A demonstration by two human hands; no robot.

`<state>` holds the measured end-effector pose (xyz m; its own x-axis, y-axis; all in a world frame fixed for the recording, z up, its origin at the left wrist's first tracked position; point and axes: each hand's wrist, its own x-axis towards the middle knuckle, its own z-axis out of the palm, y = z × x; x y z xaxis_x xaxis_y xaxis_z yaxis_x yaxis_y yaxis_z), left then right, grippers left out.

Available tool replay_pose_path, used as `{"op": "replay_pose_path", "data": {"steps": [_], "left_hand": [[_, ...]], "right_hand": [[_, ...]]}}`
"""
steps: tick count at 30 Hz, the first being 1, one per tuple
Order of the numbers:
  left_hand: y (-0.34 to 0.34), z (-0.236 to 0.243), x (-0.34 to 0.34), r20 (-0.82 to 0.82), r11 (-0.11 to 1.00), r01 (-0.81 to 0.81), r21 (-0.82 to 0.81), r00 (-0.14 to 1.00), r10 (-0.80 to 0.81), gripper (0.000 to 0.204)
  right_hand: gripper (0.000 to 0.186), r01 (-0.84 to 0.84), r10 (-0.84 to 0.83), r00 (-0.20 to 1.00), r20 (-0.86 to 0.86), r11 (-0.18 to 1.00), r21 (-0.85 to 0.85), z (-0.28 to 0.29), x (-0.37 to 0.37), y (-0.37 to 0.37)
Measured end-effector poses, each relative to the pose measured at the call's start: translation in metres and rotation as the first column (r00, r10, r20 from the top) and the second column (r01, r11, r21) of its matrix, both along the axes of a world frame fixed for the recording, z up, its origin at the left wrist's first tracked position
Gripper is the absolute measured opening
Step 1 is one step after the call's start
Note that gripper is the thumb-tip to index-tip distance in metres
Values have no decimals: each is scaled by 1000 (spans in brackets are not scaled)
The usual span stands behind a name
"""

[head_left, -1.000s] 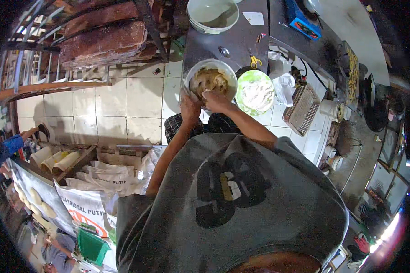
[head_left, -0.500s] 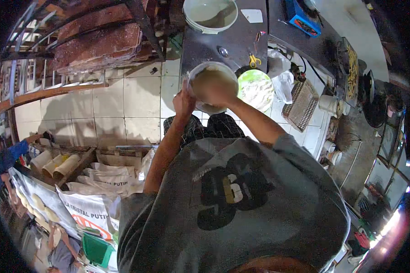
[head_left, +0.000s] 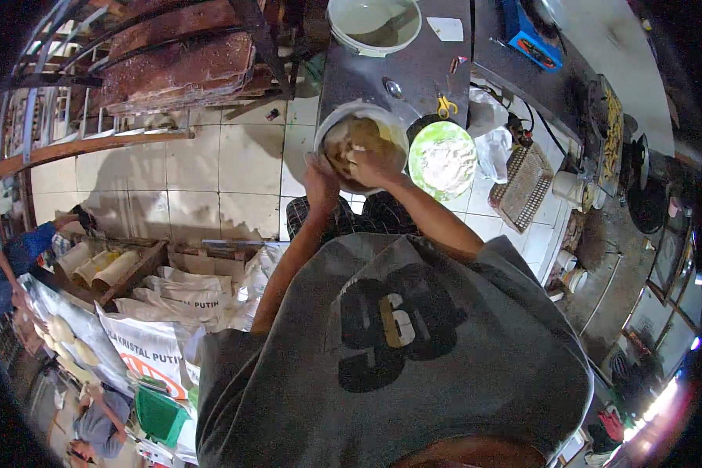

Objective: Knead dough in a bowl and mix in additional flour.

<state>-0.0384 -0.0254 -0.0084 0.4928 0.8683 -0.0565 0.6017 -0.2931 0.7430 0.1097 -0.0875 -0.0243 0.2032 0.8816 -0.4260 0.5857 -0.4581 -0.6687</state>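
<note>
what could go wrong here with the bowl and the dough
1. The white bowl sits near the edge of the dark table, partly over the tiled floor; a hard push from the right hand might tip it off.
2. The left hand only steadies the rim, so the bowl may slide.
3. The green plate stands close beside it and could get knocked.

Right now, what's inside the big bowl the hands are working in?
The bowl holds a tan, dough-like mass. The right hand lies on it, the left hand at the near rim. Whatever lies under the hands and the mass is covered.
</note>
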Motion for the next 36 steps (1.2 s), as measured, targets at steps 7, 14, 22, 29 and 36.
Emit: {"op": "replay_pose_path", "data": {"steps": [7,14,22,29,36], "left_hand": [[22,10,10,83,975,106,-193,992,-92,43],[29,1,32,-37,988,68,-136,997,-74,45],[19,4,18,58,958,-21,-284,998,39,41],[-1,0,5,-23,963,-116,-242,993,113,36],[9,-21,4,424,911,70,-406,898,119,43]], "right_hand": [[20,191,-120,932,342,964,-183,35,12,25],[23,-276,346,907,241,919,-282,77,-7,15],[28,60,-2,910,414,990,-128,-11,-9,8],[34,-24,-6,915,404,997,70,16,-25,-14],[24,247,-256,854,452,966,79,36,7,1]]}}
